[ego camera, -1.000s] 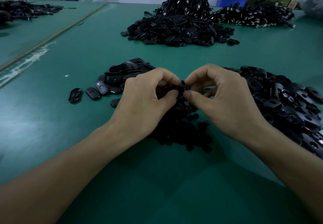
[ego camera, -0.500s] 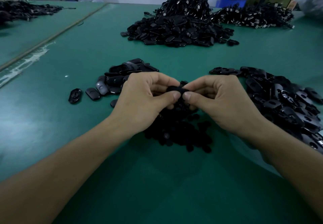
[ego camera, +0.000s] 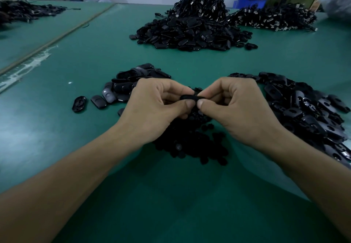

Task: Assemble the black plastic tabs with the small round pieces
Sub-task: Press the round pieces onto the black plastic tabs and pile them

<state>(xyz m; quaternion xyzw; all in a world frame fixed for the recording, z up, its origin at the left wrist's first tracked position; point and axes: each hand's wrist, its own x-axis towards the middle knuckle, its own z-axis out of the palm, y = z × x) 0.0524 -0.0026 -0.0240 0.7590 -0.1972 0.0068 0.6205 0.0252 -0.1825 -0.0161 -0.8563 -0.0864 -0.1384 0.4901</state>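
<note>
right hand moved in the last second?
Yes, slightly toward the person. The right hand covered the left tip of the right-side tab pile a second ago; that tip now shows beyond the knuckles.

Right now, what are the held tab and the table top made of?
The black tab, pinched by left hand and right hand: likely moulded plastic, smooth; rounded uniform rim. The table top: green matte mat, perhaps rubber or vinyl; diffuse sheen only.

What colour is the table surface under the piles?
The table is dark green; head view.
</note>
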